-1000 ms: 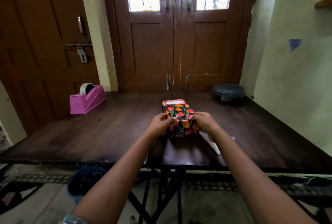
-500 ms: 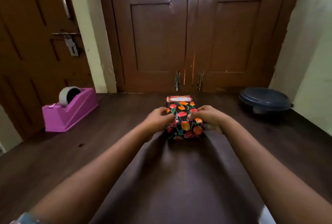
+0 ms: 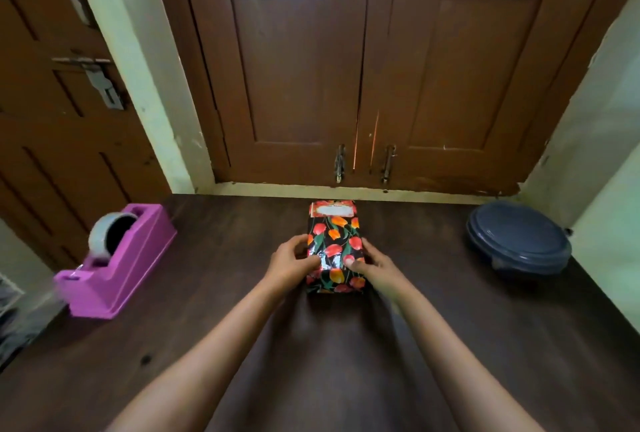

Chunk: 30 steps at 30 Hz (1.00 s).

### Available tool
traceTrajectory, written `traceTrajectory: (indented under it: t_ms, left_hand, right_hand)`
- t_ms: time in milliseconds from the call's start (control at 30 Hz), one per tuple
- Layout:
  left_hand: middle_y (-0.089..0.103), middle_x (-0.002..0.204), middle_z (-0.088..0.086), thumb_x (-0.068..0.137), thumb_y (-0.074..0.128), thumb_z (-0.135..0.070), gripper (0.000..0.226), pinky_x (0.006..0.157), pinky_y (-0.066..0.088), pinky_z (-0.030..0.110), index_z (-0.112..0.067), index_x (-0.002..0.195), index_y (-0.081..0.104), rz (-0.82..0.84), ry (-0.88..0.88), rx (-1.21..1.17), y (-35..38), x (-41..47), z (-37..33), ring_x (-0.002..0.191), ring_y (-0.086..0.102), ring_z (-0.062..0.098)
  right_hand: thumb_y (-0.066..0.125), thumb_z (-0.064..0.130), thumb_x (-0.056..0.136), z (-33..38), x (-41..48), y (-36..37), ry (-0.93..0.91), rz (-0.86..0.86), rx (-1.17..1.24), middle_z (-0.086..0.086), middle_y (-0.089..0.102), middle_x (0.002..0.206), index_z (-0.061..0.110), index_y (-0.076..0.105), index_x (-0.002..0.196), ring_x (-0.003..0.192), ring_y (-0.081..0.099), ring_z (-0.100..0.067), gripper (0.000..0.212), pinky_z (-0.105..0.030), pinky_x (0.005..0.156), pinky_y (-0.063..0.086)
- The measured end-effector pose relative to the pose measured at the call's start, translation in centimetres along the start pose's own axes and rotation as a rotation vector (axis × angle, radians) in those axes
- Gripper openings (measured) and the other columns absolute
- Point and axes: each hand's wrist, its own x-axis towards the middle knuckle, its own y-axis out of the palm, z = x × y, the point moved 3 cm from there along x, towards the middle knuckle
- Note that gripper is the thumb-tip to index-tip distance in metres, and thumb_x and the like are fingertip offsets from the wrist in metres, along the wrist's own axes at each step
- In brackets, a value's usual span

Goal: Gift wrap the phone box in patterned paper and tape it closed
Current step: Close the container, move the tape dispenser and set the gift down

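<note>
The phone box point(image 3: 334, 237) lies flat on the dark wooden table point(image 3: 346, 345), wrapped in black paper with red and orange tulips. Its far end shows a red-edged white patch. My left hand point(image 3: 292, 263) grips the box's left side, thumb on the shiny top near the front. My right hand point(image 3: 372, 267) grips the right side, its thumb pressing the top too. A pink tape dispenser point(image 3: 114, 265) with a grey roll stands at the table's left edge, well away from both hands.
A dark blue lidded round container point(image 3: 517, 241) sits at the table's back right corner. Brown double doors point(image 3: 346, 67) rise right behind the table, and a pale green wall point(image 3: 609, 154) borders the right side.
The camera has moved closer and tilted down, so the box looks larger. Both hands stay on the box's sides, thumbs now more on its top.
</note>
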Motion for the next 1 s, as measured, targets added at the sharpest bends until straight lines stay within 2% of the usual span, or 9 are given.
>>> traceTrajectory:
  t_ms: [100, 233, 400, 500, 567, 667, 733, 833, 1000]
  left_hand:
    - [0.054, 0.129, 0.008, 0.08, 0.063, -0.002, 0.061, 0.084, 0.05, 0.025, -0.008, 0.137, 0.043, -0.015, -0.027, -0.037, -0.5, 0.9, -0.3, 0.109, 0.053, 0.014]
    - [0.056, 0.129, 0.009, 0.08, 0.064, 0.001, 0.06, 0.092, 0.051, 0.034, -0.01, 0.135, 0.045, 0.011, -0.044, -0.1, -1.3, 2.6, -0.1, 0.113, 0.055, 0.018]
    - [0.055, 0.127, 0.005, 0.082, 0.061, 0.005, 0.058, 0.085, 0.049, 0.023, -0.008, 0.136, 0.044, 0.027, -0.036, -0.159, -1.4, 4.0, -0.1, 0.108, 0.054, 0.012]
    - [0.053, 0.121, -0.002, 0.084, 0.061, 0.003, 0.057, 0.073, 0.048, 0.012, -0.01, 0.137, 0.043, 0.029, -0.024, -0.145, -1.4, 4.5, 0.1, 0.108, 0.052, 0.009]
    - [0.052, 0.122, -0.003, 0.084, 0.062, -0.002, 0.058, 0.076, 0.047, 0.013, -0.013, 0.138, 0.042, 0.053, -0.017, -0.123, -1.6, 4.6, 0.2, 0.111, 0.051, 0.01]
    - [0.056, 0.125, 0.001, 0.085, 0.063, -0.006, 0.056, 0.09, 0.046, 0.025, -0.013, 0.137, 0.045, 0.038, -0.029, -0.076, -1.7, 4.5, 0.2, 0.115, 0.053, 0.015]
    - [0.058, 0.125, 0.005, 0.085, 0.064, -0.011, 0.051, 0.092, 0.044, 0.026, -0.011, 0.134, 0.049, -0.035, -0.045, -0.014, -1.9, 3.8, 0.0, 0.117, 0.054, 0.019]
    - [0.06, 0.125, 0.008, 0.087, 0.064, -0.019, 0.044, 0.099, 0.041, 0.028, -0.01, 0.129, 0.054, -0.193, -0.071, 0.058, -2.4, 1.3, -0.1, 0.119, 0.054, 0.021]
    - [0.065, 0.115, 0.01, 0.085, 0.065, -0.012, 0.038, 0.089, 0.042, 0.02, -0.007, 0.123, 0.059, -0.165, -0.023, 0.05, -1.1, -6.3, -0.5, 0.102, 0.059, 0.014]
  right_hand:
    - [0.066, 0.021, 0.085, 0.3, 0.7, 0.3, 0.026, 0.001, 0.034, -0.001, 0.046, 0.139, 0.025, 0.027, 0.146, 0.122, 0.048, -0.017, 0.071, -0.026, 0.096, 0.041]
    - [0.065, 0.021, 0.086, 0.5, 1.9, 0.9, 0.033, -0.024, 0.071, 0.002, 0.046, 0.137, 0.024, 0.026, 0.146, 0.119, 0.048, -0.014, 0.071, -0.021, 0.088, 0.044]
    - [0.064, 0.027, 0.087, 1.1, 3.2, 0.8, -0.007, -0.052, -0.007, 0.01, 0.047, 0.127, 0.028, 0.03, 0.143, 0.119, 0.046, -0.011, 0.066, -0.024, 0.096, 0.04]
    - [0.063, 0.034, 0.086, 1.2, 3.6, 0.8, 0.017, -0.043, -0.036, 0.009, 0.044, 0.132, 0.03, 0.025, 0.145, 0.123, 0.043, -0.012, 0.071, -0.032, 0.104, 0.038]
    - [0.063, 0.037, 0.085, 1.0, 3.7, 0.8, 0.019, -0.049, -0.06, 0.006, 0.044, 0.139, 0.032, 0.025, 0.146, 0.126, 0.044, -0.016, 0.072, -0.037, 0.106, 0.038]
    - [0.061, 0.034, 0.088, 1.5, 3.2, 1.0, 0.013, -0.065, -0.062, 0.005, 0.047, 0.136, 0.029, 0.029, 0.144, 0.124, 0.046, -0.015, 0.065, -0.026, 0.098, 0.042]
    - [0.058, 0.03, 0.09, 1.8, 2.3, 1.2, 0.016, -0.081, -0.022, 0.008, 0.044, 0.133, 0.024, 0.029, 0.144, 0.124, 0.043, -0.011, 0.061, -0.016, 0.092, 0.042]
    - [0.058, 0.031, 0.09, 1.3, -0.3, 1.2, 0.051, -0.137, 0.028, 0.003, 0.035, 0.145, 0.017, 0.027, 0.146, 0.134, 0.034, -0.012, 0.065, -0.027, 0.109, 0.03]
    - [0.06, 0.01, 0.089, 0.0, -8.3, 0.6, -0.023, -0.206, -0.059, -0.006, 0.045, 0.139, 0.007, 0.042, 0.136, 0.129, 0.04, -0.012, 0.051, -0.016, 0.101, 0.031]
